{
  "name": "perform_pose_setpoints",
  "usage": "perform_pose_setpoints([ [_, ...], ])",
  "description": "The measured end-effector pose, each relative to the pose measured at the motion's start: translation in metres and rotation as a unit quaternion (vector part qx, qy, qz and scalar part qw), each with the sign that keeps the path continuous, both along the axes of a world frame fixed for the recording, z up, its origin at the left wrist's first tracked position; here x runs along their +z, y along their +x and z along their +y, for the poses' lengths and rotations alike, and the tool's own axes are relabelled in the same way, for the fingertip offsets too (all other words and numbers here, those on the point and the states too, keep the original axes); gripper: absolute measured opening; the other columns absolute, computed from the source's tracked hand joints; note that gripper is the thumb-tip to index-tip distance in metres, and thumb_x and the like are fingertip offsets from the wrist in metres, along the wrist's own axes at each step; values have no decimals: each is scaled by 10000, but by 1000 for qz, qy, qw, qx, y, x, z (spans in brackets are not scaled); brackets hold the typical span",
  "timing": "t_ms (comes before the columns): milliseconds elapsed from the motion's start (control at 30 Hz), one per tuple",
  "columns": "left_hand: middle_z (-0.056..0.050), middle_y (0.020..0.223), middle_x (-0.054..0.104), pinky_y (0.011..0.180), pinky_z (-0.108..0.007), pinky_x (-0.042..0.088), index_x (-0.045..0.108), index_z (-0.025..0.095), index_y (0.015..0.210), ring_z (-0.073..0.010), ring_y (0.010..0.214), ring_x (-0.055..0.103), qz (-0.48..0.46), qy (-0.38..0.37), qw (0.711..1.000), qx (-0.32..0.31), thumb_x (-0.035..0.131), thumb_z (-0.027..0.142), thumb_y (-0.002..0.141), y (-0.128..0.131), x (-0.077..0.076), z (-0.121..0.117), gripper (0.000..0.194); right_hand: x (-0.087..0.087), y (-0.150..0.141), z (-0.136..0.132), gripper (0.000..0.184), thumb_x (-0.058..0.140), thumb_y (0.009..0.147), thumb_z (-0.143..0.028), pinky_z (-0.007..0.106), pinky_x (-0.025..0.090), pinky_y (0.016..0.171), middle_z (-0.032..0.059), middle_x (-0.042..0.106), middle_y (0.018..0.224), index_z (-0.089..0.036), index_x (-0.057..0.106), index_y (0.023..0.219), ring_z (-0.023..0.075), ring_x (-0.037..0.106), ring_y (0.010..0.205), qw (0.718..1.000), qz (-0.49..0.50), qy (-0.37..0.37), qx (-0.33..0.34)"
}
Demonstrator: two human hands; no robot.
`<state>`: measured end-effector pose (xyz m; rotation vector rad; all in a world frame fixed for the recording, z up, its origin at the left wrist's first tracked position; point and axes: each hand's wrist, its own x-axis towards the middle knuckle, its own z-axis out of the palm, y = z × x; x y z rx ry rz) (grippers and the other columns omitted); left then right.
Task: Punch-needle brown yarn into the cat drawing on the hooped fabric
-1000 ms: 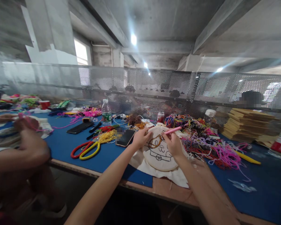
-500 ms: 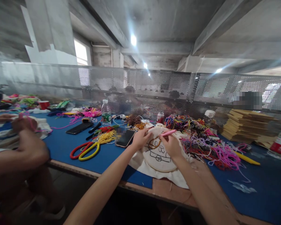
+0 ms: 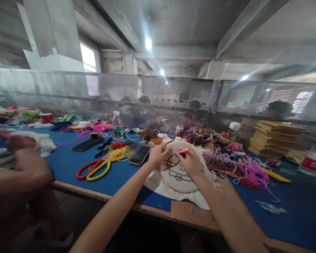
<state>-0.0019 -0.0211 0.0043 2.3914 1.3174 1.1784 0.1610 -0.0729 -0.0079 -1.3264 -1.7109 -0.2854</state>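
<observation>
The right hand (image 3: 191, 161) has the pink pen (image 3: 183, 151) pinched between thumb and fingers, so the right is the nearer hand. The pen's long axis runs across the hoop (image 3: 181, 192), almost level in the view, its right end a little higher and its other end sloping down leftward, toward the left hand (image 3: 157, 154). That lower end is over the upper part of the cloth (image 3: 165, 180), beyond the black drawing (image 3: 179, 177); at this size I cannot tell whether it touches the cloth or sits just off it.

The left hand grasps the hoop at its upper left edge, thumb laid over the cloth; how the fingers underneath bear on the hoop is hidden. The 2 hands are near each other, with a strip of cloth between them that the pen points into.

The hoop is on the table (image 3: 65, 160) in front of the person, with loose cloth spread around its lower side. The phone (image 3: 140, 154) lies just left of the left hand, the scissors (image 3: 88, 178) farther left, and a heap of yarn (image 3: 237, 168) to the right of the hoop.
</observation>
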Motion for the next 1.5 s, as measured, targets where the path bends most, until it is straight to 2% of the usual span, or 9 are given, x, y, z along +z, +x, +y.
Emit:
perform_pose_setpoints([
  [133, -38, 850, 668, 658, -233, 373, 620, 199, 970, -171, 757, 579, 14, -9, 1000, 5, 430, 416, 836, 0, 2, 0, 318, 2, 3, -6, 221, 471, 843, -371, 281, 419, 679, 33, 670, 843, -219, 630, 825, 184, 599, 761, 1000, 12, 8, 17],
  [333, -50, 915, 665, 700, -247, 390, 604, 207, 1009, -187, 827, 581, 24, -9, 1000, 16, 418, 410, 837, -1, -1, 2, 325, 3, 5, -6, 253, 472, 841, -413, 277, 422, 627, 45, 665, 776, -196, 599, 864, 186, 610, 685, 997, 66, -20, 22],
  [467, -49, 866, 662, 701, -250, 395, 610, 199, 979, -185, 800, 579, 34, -15, 999, 23, 407, 420, 840, -1, -2, 2, 330, 3, 5, -5, 272, 460, 838, -424, 280, 432, 645, 62, 668, 814, -183, 582, 870, 193, 621, 719, 995, 89, -22, 29],
  [733, -62, 867, 656, 724, -270, 398, 604, 190, 984, -196, 817, 573, 31, -29, 999, 18, 410, 421, 834, -1, -1, 2, 337, 3, 6, -6, 323, 431, 836, -470, 283, 432, 614, 57, 654, 737, -176, 559, 873, 196, 609, 661, 989, 136, -40, 43],
  [1067, -56, 825, 650, 669, -251, 390, 609, 191, 987, -185, 761, 570, 34, -14, 999, 18, 408, 432, 837, -2, -2, 1, 348, 3, 6, -6, 321, 429, 837, -474, 282, 434, 625, 63, 653, 760, -177, 548, 855, 198, 611, 673, 991, 127, -35, 38],
  [1267, -65, 886, 659, 705, -260, 393, 610, 183, 984, -193, 807, 575, 36, -12, 999, 18, 405, 433, 843, -1, -4, 5, 352, 0, 5, -3, 278, 451, 827, -435, 285, 420, 598, 52, 658, 739, -187, 574, 856, 197, 609, 645, 995, 90, -48, 20],
  [1500, -60, 885, 665, 692, -249, 386, 621, 195, 975, -188, 810, 580, 31, -1, 999, 19, 400, 446, 846, -1, -6, 5, 358, -5, 2, 1, 232, 466, 825, -391, 320, 434, 721, 55, 664, 846, -204, 603, 809, 210, 599, 804, 997, 60, -34, 37],
])
